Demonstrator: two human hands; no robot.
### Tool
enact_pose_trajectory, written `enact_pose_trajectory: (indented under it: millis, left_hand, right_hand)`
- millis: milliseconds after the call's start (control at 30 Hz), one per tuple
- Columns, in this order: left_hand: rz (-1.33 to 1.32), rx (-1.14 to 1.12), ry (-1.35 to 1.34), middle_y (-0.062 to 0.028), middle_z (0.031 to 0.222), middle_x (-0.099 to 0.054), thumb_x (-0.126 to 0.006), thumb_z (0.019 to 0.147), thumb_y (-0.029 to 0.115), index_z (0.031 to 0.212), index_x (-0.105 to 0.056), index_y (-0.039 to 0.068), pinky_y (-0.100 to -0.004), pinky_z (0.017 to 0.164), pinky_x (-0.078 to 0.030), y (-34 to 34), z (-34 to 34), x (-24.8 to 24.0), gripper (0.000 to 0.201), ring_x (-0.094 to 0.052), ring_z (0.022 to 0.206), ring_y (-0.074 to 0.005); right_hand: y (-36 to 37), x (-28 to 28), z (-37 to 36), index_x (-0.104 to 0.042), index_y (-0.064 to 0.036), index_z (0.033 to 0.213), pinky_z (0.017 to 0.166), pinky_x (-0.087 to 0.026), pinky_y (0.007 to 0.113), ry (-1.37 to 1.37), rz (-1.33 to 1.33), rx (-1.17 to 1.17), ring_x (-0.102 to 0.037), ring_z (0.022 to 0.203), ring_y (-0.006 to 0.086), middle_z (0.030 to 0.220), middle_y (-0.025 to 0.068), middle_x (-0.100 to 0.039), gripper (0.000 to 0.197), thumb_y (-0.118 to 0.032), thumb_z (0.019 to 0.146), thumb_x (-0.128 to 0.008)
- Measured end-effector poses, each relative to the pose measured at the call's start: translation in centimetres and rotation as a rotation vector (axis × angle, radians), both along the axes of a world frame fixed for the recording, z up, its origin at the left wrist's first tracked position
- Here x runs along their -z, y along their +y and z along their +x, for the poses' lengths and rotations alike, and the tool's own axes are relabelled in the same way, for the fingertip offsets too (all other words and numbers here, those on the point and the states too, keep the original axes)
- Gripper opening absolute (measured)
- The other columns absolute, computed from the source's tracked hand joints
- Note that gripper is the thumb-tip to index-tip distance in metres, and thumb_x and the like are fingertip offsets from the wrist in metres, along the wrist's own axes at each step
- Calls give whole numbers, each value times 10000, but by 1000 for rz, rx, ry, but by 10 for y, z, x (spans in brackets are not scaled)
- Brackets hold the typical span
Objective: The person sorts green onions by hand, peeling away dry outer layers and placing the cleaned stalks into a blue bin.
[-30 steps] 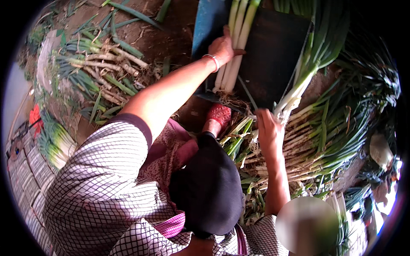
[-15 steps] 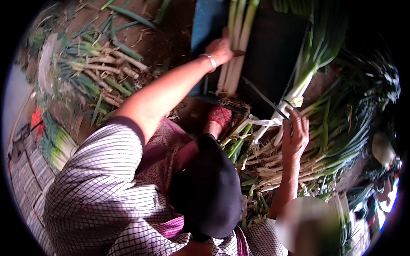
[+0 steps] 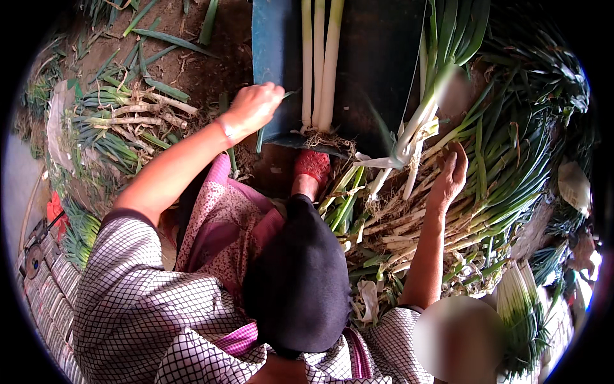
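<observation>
Three long scallions [image 3: 320, 70] with white stalks lie side by side on a dark blue board [image 3: 374, 57], their roots toward me. My left hand [image 3: 256, 107] is off to their left, by the board's edge, fingers closed. Bits of thin green leaf stick out of it. My right hand [image 3: 451, 176] holds nothing that I can see. Its fingers are stretched out over the near pile of scallions [image 3: 428, 224]. Next to it, a larger bunch of scallions [image 3: 419, 125] leans along the board's right edge, with a white strip [image 3: 384, 162] near its base.
Trimmed scallions and loose leaves [image 3: 137, 118] litter the soil at the left. A red shoe [image 3: 311, 168] is just below the board. Finished-looking bundles [image 3: 521, 301] stand at the lower right. Dark green leaves [image 3: 543, 83] heap up at the far right.
My left hand has come away from the scallions on the board, to the left and nearer, with green leaf in it. My right hand has moved off the larger bunch's base, and its fingers have straightened.
</observation>
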State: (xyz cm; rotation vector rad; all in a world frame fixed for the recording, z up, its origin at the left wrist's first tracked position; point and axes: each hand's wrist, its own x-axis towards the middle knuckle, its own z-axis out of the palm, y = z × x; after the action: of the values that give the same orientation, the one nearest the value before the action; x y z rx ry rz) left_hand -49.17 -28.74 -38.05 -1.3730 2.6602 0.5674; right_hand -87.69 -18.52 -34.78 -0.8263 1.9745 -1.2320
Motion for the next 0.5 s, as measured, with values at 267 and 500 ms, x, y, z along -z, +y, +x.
enact_pose_trajectory:
  millis: [267, 500]
  left_hand:
    - [58, -82, -103, -113, 758, -453, -575, 766, 43, 808, -455, 71, -410, 524, -438, 44, 122, -72, 130, -553, 653, -322]
    - [245, -166, -175, -121, 757, -500, -510, 780, 68, 816, -494, 79, -444, 565, -453, 77, 167, -66, 40, -567, 688, -348]
  right_hand:
    - [13, 12, 15, -476, -150, 1277, 1023, -333, 418, 665, 227, -560, -365, 1239, 342, 1343, 153, -393, 599, 58, 726, -587]
    - [5, 32, 5, -618, -86, 1005, 993, -398, 390, 783, 251, -668, -358, 1251, 335, 1373, 139, -371, 330, 92, 733, -566]
